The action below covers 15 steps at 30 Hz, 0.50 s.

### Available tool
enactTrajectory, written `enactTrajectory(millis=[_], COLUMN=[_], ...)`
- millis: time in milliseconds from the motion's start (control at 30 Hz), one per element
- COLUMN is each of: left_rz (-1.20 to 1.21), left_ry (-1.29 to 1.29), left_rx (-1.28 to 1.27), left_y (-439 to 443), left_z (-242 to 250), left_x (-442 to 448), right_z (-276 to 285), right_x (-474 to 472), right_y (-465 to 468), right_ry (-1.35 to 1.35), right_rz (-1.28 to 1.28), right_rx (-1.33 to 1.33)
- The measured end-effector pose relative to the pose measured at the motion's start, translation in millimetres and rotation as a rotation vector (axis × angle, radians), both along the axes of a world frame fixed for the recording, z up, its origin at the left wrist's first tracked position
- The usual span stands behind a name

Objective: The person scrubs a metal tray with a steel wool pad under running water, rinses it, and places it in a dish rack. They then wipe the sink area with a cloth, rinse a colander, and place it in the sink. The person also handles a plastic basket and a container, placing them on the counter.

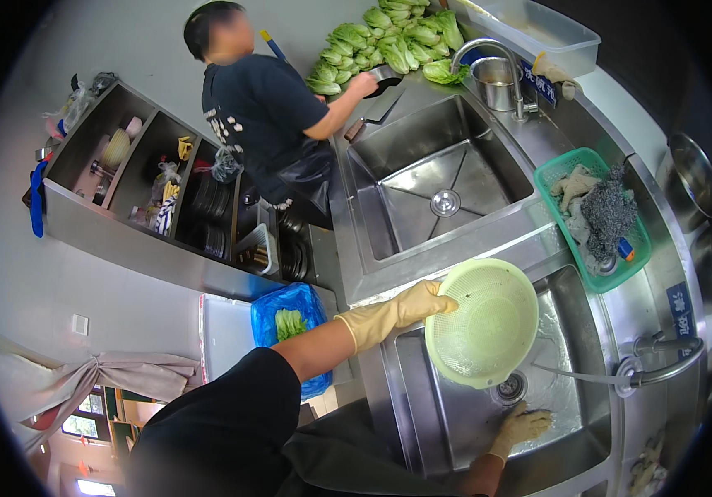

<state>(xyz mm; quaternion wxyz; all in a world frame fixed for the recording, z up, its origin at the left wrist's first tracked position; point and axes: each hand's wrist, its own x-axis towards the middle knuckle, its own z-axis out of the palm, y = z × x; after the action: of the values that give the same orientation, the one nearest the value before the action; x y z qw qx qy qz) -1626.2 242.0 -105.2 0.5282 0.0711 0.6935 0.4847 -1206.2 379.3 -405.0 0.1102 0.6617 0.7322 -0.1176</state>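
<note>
A rubber glove covers my left hand [418,304], which grips the rim of a pale green plastic colander [486,323]. The colander is tilted above the nearer stainless steel sink [443,428]. My right hand [520,428], also gloved, is low in that sink with its fingers apart, holding nothing visible. Close by it is the drain strainer [510,388]. Water runs from the curved faucet [669,366] into the basin, where the steel looks wet.
A co-worker [263,112] stands at the far sink [443,186], near a cleaver [384,107] and heaped lettuce [387,43]. A green basket [617,273] holds scourers and cloths. A blue-lined bin [269,304] with leaves stands beside the counter, near open shelves [145,230].
</note>
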Motion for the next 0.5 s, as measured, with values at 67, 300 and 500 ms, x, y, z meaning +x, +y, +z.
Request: enactTrajectory(millis=[67, 300, 500], left_rz=[0.023, 0.015, 0.026], left_ry=[-0.009, -0.02, 0.056], left_rx=[0.022, 0.01, 0.061], left_y=[3, 2, 0], left_z=[6, 8, -5], left_x=[2, 4, 3], right_z=[6, 24, 11], right_x=[-27, 21, -44], right_y=[-6, 78, 76], right_ry=[0.078, 0.529, 0.116], right_rz=[0.152, 0.203, 0.128], right_rx=[-0.036, 0.229, -0.041])
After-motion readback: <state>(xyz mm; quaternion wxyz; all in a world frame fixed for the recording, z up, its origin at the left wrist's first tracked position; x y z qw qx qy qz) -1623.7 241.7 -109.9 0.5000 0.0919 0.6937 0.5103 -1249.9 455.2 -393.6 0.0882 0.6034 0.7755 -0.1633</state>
